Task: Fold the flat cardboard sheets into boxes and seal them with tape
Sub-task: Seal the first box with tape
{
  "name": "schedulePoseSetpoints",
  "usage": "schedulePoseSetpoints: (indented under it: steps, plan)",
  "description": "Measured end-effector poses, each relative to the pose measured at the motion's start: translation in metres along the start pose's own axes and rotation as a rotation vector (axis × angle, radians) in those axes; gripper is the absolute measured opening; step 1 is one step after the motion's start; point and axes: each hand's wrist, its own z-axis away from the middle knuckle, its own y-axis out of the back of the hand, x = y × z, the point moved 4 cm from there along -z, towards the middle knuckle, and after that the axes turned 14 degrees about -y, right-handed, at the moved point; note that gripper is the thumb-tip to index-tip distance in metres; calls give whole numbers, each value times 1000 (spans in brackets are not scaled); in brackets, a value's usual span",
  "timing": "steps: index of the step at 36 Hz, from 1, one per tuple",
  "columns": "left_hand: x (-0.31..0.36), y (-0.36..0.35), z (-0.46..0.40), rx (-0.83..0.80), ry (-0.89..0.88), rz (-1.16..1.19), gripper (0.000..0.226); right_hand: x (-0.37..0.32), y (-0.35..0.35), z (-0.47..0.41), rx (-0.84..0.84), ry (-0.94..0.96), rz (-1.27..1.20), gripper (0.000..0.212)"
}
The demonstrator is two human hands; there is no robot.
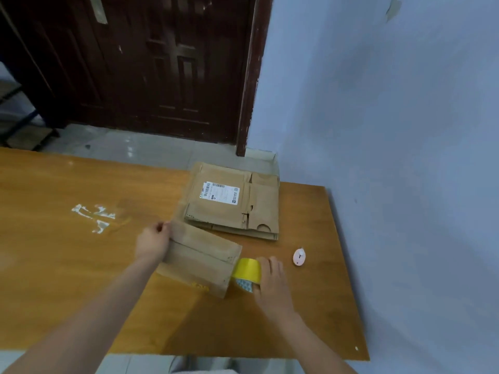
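Note:
A small folded cardboard box (201,259) lies on the wooden table (67,260) in front of me. My left hand (152,242) grips the box's left end, fingers curled over its edge. A roll of yellow tape (248,271) stands against the box's right end. My right hand (271,282) holds the roll, with a finger through its core. Behind the box lies a stack of flat cardboard sheets (235,203); the top one bears a white shipping label (220,193).
A small pink and white cutter (299,256) lies right of the tape roll. Old tape residue (94,215) marks the tabletop at left. The table's right edge runs close to a blue wall (405,157). A dark wooden door (148,63) stands beyond.

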Motion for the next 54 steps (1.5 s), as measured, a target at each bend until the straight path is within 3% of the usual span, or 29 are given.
schedulePoseSetpoints:
  steps: [7, 13, 16, 19, 22, 24, 28, 33, 39, 44, 46, 48, 51, 54]
  plan:
    - [-5, -12, -3, -240, -105, -412, 52, 4, -8, -2, -153, -61, 14, 53]
    - [6, -18, -6, -216, -56, -403, 48, 5, -2, -2, -331, -48, -34, 63]
    - [39, -28, 7, -80, -214, -457, 53, 5, 1, -4, -392, 1, -45, 66]
    - [73, -53, 42, -143, -382, -374, 46, 4, 6, -5, -435, 27, -109, 64]
    - [81, -77, 82, -155, -606, -452, 36, 4, 6, -4, -496, 39, -100, 67]
    - [69, -86, 100, -143, -666, -490, 32, 4, 6, -6, -498, 45, -117, 67]
    - [38, -89, 113, -187, -653, -460, 46, 4, 2, -11, -443, 86, -168, 62]
    - [32, -89, 112, -229, -660, -493, 49, 3, -8, -12, -384, 130, -89, 59]
    - [37, -88, 113, -181, -669, -545, 44, 3, -31, -14, -485, -10, 154, 50]
    - [44, -89, 115, -117, -685, -563, 38, 3, -29, -21, -556, -104, 141, 44]
    - [51, -91, 118, -90, -656, -532, 59, 6, -30, -17, -587, -150, 97, 44]
    - [56, -92, 123, -32, -653, -542, 65, 9, -34, -14, -599, -174, 73, 48]
    - [54, -98, 129, -25, -658, -563, 48, 9, -36, -14, -618, -196, 74, 47]
    - [49, -108, 133, -101, -570, -665, 76, 6, -33, -17, -671, -178, 71, 35]
